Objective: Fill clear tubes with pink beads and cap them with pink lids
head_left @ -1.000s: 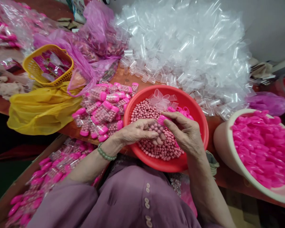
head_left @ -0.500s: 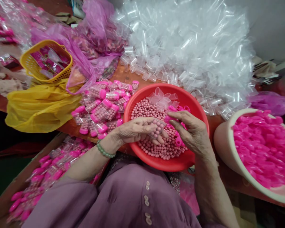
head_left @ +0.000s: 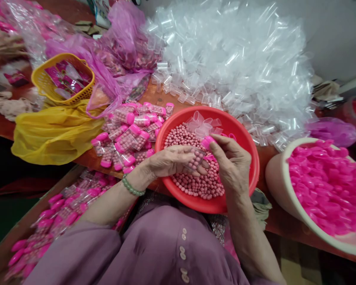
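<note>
Above a red basin (head_left: pixel 159 148), my left hand (head_left: pixel 173 161) is closed around a clear plastic bottle (head_left: pixel 196 156) filled with pink beads. My right hand (head_left: pixel 233 160) pinches a bright pink cap (head_left: pixel 208 141) between thumb and fingers, close to the bottle's end but apart from it. Loose pink beads (head_left: pixel 206 190) cover much of the basin's bottom. Several empty clear bottles (head_left: pixel 200 123) lie at its far side. More pink caps in the basin are partly hidden behind my right hand.
Capped bottles (head_left: pixel 133 132) lie left of the basin, with more (head_left: pixel 62 221) in a drawer-like space below. Empty bottles (head_left: pixel 237 55) form a large heap behind. At right stands a white bucket (head_left: pixel 280 174) of pink caps. A yellow basket (head_left: pixel 43 81) and another person's hand (head_left: pixel 4 47) are at left.
My right hand has lifted a pink cap from the basin and brought it left, near the bottle. My left hand still holds the bottle. Another person's hand has appeared at far left.
</note>
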`<action>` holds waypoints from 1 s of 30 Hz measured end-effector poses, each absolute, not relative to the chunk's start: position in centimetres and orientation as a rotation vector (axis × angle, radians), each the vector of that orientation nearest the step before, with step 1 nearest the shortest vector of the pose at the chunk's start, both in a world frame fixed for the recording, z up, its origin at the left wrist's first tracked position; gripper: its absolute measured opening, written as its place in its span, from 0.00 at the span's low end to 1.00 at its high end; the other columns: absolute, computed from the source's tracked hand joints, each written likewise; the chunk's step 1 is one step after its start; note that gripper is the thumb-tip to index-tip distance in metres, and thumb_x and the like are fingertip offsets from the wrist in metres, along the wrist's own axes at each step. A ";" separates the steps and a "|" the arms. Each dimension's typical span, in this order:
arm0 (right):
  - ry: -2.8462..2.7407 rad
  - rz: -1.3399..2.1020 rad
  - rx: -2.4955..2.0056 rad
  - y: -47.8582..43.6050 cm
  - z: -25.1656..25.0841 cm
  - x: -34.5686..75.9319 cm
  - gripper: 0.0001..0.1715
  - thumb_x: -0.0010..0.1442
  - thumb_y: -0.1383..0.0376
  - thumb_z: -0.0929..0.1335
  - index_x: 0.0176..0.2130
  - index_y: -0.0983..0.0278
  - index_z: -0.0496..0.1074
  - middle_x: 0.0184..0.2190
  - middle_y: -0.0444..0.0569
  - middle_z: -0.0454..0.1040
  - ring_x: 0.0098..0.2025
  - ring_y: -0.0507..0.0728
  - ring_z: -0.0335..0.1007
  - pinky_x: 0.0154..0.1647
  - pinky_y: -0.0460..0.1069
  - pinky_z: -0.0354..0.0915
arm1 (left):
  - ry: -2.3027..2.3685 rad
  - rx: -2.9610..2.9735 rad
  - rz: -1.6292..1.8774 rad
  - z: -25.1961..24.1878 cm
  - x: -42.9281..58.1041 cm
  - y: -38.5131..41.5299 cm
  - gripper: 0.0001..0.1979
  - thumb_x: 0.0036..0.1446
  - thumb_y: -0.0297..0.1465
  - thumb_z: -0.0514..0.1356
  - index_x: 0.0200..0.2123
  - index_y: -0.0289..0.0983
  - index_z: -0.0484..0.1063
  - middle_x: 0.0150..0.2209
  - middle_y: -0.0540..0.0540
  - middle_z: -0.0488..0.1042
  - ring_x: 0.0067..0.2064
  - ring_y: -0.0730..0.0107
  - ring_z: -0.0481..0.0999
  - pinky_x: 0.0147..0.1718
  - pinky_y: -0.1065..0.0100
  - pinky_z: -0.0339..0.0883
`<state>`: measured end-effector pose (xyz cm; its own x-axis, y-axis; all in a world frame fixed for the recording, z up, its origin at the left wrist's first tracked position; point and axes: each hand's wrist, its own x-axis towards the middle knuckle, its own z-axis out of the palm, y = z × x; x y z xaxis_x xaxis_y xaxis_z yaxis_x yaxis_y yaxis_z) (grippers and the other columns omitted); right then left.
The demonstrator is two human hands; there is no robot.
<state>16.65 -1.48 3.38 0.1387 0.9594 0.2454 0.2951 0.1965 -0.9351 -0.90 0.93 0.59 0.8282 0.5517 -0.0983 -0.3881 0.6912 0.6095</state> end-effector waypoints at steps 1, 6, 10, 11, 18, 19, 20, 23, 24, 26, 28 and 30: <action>-1.381 0.787 -1.306 -1.5 3.3 16.2 0.11 0.60 0.61 0.71 0.44 0.60 0.77 0.39 0.47 0.80 0.41 0.55 0.77 0.45 0.53 0.73 | 0.296 0.614 0.547 0.6 -0.8 0.8 0.14 0.52 0.32 0.67 0.41 0.32 0.73 0.37 0.41 0.78 0.40 0.65 0.80 0.43 0.65 0.73; -1.417 0.798 -1.337 -1.6 3.0 15.3 0.09 0.59 0.62 0.71 0.41 0.61 0.77 0.36 0.46 0.79 0.38 0.54 0.75 0.44 0.52 0.72 | 0.368 0.667 0.635 0.2 -0.3 0.3 0.14 0.51 0.31 0.69 0.40 0.33 0.72 0.34 0.46 0.75 0.37 0.72 0.76 0.39 0.69 0.72; -1.414 0.759 -1.347 -1.6 2.6 15.5 0.09 0.59 0.61 0.70 0.40 0.62 0.76 0.35 0.46 0.79 0.37 0.53 0.75 0.42 0.51 0.72 | 0.417 0.801 0.682 -0.1 0.0 0.1 0.18 0.53 0.36 0.67 0.45 0.34 0.72 0.35 0.46 0.74 0.37 0.72 0.75 0.40 0.70 0.69; -1.411 0.766 -1.345 -1.6 2.4 15.5 0.09 0.59 0.60 0.70 0.40 0.62 0.76 0.34 0.45 0.78 0.36 0.53 0.74 0.40 0.50 0.72 | 0.430 0.832 0.687 -0.1 0.0 0.1 0.19 0.54 0.37 0.66 0.46 0.34 0.72 0.36 0.46 0.74 0.38 0.72 0.74 0.40 0.70 0.68; -1.473 0.775 -1.323 -1.7 2.0 15.5 0.08 0.60 0.61 0.70 0.40 0.61 0.76 0.34 0.45 0.79 0.36 0.53 0.75 0.40 0.50 0.71 | 0.538 1.096 0.726 0.3 -0.1 0.2 0.17 0.58 0.41 0.61 0.43 0.34 0.72 0.34 0.47 0.72 0.38 0.69 0.71 0.44 0.66 0.65; -1.509 0.727 -1.323 -1.7 1.9 15.6 0.07 0.61 0.62 0.69 0.40 0.61 0.75 0.34 0.46 0.79 0.36 0.53 0.75 0.39 0.50 0.72 | 0.539 1.099 0.741 0.3 -0.1 0.2 0.16 0.58 0.40 0.61 0.43 0.34 0.72 0.35 0.47 0.72 0.39 0.69 0.71 0.45 0.66 0.65; -1.568 0.655 -1.311 -1.7 1.9 15.7 0.07 0.62 0.62 0.68 0.41 0.61 0.75 0.35 0.46 0.79 0.36 0.54 0.75 0.38 0.50 0.72 | 0.532 1.090 0.763 0.4 -0.1 0.2 0.16 0.58 0.40 0.61 0.44 0.34 0.72 0.35 0.47 0.72 0.40 0.69 0.71 0.46 0.67 0.65; -1.858 0.343 -1.196 -1.7 1.6 16.1 0.16 0.60 0.61 0.70 0.48 0.61 0.70 0.40 0.51 0.78 0.42 0.58 0.75 0.43 0.54 0.72 | 0.505 0.998 0.808 0.3 -0.1 0.2 0.16 0.57 0.40 0.62 0.43 0.34 0.73 0.36 0.47 0.72 0.41 0.71 0.70 0.46 0.69 0.64; -1.962 0.238 -1.154 -1.7 1.5 16.2 0.22 0.58 0.60 0.71 0.51 0.62 0.68 0.43 0.54 0.77 0.45 0.61 0.74 0.45 0.56 0.72 | 0.505 0.951 0.802 0.2 -0.1 0.2 0.16 0.57 0.40 0.62 0.44 0.35 0.73 0.36 0.47 0.72 0.39 0.72 0.70 0.44 0.70 0.64; -2.123 0.076 -1.121 -1.7 1.3 16.3 0.36 0.54 0.57 0.73 0.57 0.64 0.62 0.47 0.60 0.74 0.48 0.66 0.72 0.48 0.61 0.70 | 0.507 0.853 0.769 -0.1 0.0 0.2 0.18 0.57 0.40 0.63 0.45 0.35 0.73 0.35 0.48 0.72 0.36 0.73 0.70 0.40 0.71 0.65; -2.215 -0.030 -1.146 -1.6 1.2 16.2 0.42 0.53 0.55 0.73 0.60 0.67 0.58 0.48 0.63 0.72 0.49 0.68 0.70 0.47 0.63 0.69 | 0.495 0.803 0.753 -0.3 0.1 0.3 0.21 0.55 0.42 0.64 0.47 0.35 0.72 0.35 0.48 0.72 0.36 0.73 0.71 0.39 0.70 0.66; -2.265 -0.106 -1.169 -1.6 1.2 16.0 0.42 0.53 0.55 0.71 0.60 0.68 0.55 0.47 0.63 0.72 0.48 0.68 0.70 0.46 0.62 0.68 | 0.490 0.819 0.764 -0.4 0.2 0.3 0.23 0.54 0.43 0.65 0.47 0.34 0.72 0.37 0.47 0.73 0.39 0.71 0.71 0.42 0.69 0.66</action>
<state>16.03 -1.56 1.22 -0.4465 0.7218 0.5289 0.7681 0.6123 -0.1872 0.17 0.31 -0.40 0.6371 0.7642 -0.1006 -0.4107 0.4470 0.7947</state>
